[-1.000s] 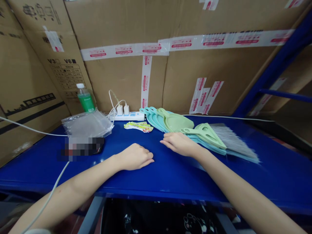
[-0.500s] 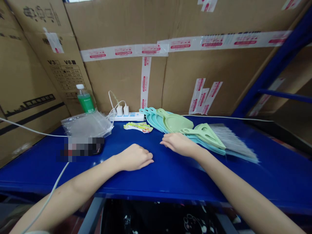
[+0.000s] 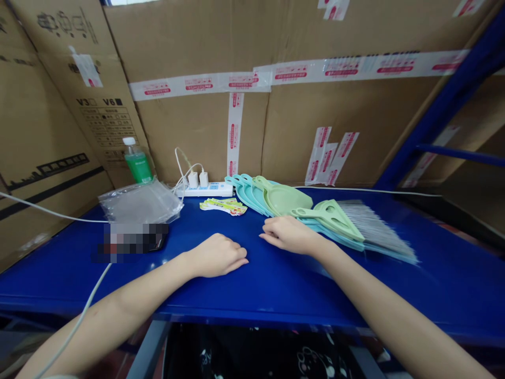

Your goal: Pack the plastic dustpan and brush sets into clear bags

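Observation:
My left hand [image 3: 220,256] rests on the blue table in a loose fist, thumb along the curled fingers, and nothing shows in it. Opposite it, my right hand [image 3: 287,233] is also closed with nothing visible in it, right in front of the stacked dustpans. Those are a light green dustpan [image 3: 287,197] overlapping blue dustpans [image 3: 248,190]. Beside my right forearm lie small hand brooms, a green broom [image 3: 347,221] on top of a blue broom [image 3: 343,238], with grey bristles pointing right. Colourful printed labels [image 3: 223,206] lie beyond my left hand.
Behind the labels is a white power strip [image 3: 215,189] with two chargers plugged in. On the left are clear plastic bags [image 3: 142,202], a green bottle [image 3: 139,163] and a blurred-out dark item [image 3: 130,242] with a cable. Taped cardboard [image 3: 189,126] walls the back of the blue table [image 3: 272,295].

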`<action>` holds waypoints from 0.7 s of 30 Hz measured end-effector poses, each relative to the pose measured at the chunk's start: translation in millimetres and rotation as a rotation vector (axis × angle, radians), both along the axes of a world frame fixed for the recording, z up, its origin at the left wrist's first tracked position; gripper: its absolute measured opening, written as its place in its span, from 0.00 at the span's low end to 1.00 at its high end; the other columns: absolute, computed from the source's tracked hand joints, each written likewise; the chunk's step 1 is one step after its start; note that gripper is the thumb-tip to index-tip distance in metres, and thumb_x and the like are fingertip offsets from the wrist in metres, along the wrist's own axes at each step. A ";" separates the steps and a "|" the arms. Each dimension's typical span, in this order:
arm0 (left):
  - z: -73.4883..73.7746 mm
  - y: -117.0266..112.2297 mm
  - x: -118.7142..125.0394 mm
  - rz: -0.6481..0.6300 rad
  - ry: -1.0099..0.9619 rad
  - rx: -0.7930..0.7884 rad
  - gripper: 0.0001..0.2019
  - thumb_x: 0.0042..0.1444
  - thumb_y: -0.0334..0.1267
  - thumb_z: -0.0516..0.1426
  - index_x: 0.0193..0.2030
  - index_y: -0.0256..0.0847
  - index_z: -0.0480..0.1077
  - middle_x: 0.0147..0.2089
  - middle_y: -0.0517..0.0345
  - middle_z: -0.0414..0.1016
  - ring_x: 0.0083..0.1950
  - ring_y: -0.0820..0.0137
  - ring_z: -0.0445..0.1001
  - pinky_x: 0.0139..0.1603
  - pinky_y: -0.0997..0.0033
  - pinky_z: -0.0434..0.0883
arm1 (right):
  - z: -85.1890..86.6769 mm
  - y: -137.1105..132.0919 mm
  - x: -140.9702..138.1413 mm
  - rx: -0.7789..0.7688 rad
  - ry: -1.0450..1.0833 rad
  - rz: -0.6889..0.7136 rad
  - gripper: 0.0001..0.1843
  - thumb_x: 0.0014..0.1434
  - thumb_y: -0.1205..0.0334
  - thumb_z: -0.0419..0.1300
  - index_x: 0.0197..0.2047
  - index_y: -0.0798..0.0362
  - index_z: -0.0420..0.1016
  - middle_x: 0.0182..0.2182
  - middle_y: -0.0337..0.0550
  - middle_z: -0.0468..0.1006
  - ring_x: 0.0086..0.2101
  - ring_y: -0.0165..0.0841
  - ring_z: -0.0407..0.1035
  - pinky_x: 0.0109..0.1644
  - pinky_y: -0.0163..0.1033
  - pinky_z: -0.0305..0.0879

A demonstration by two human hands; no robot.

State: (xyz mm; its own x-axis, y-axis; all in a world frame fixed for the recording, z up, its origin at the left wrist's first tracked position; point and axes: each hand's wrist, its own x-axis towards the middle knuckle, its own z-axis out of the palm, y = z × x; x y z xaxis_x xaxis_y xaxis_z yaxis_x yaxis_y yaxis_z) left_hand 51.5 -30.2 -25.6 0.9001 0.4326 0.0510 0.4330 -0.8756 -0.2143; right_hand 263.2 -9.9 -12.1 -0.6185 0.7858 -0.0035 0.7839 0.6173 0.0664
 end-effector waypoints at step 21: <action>-1.3 0.7 -0.8 -0.009 -0.017 0.001 0.14 0.65 0.39 0.49 0.27 0.40 0.64 0.25 0.62 0.71 0.27 0.71 0.72 0.26 0.72 0.60 | 1.5 -0.7 -1.4 -0.059 0.024 -0.041 0.15 0.67 0.66 0.46 0.34 0.56 0.72 0.34 0.47 0.78 0.35 0.36 0.71 0.35 0.36 0.54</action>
State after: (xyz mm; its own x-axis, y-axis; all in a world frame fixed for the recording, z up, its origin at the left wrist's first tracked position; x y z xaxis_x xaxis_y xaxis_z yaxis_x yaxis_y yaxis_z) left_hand 50.7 -29.5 -26.9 0.9029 0.4245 0.0670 0.4288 -0.8792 -0.2078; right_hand 261.8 -10.5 -10.6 -0.5863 0.8093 -0.0360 0.8095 0.5870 0.0114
